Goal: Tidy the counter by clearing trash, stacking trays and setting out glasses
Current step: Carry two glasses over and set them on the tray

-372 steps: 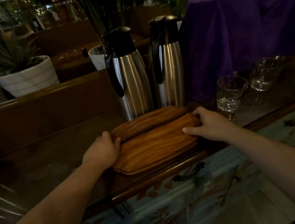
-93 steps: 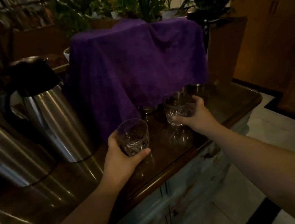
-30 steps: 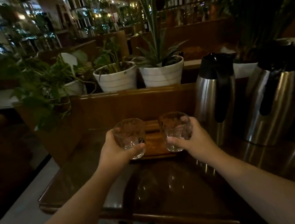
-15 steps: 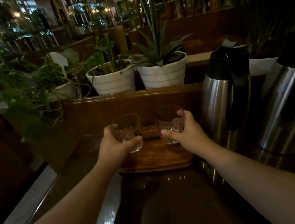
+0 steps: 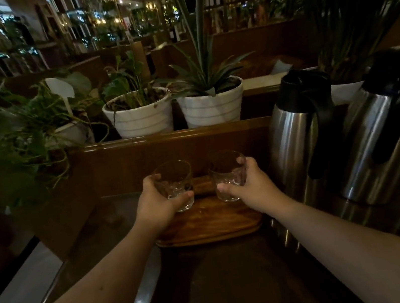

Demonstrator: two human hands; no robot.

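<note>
1. While both arms reach forward over the dark table (image 5: 228, 279), the left hand (image 5: 159, 207) grasps the left glass (image 5: 174, 184), thumb across its near face and fingers wrapped behind it.
2. Mirroring this, the right hand (image 5: 251, 187) grasps the right glass (image 5: 228, 174) with the same side grip; such a grip leaves each base free, which suits setting a tumbler down flat.
3. Both glasses stand upright, side by side and slightly apart, over the far half of the wooden tray (image 5: 207, 223). Whether their bases touch the wood or hang just above it cannot be told in this dim light.
4. Lying near the back of the table, the tray sits just left of two steel thermal carafes (image 5: 297, 140), probably so that drinks and glasses stay together. Whether it is a single tray or a stack is not clear from this angle.
5. Behind the wooden ledge stand two white striped plant pots (image 5: 140, 117), well clear of the work.
6. Judged step: setting out glasses on the tray; the hands need only lower, settle and let go, keeping the right forearm off the nearest carafe.
</note>
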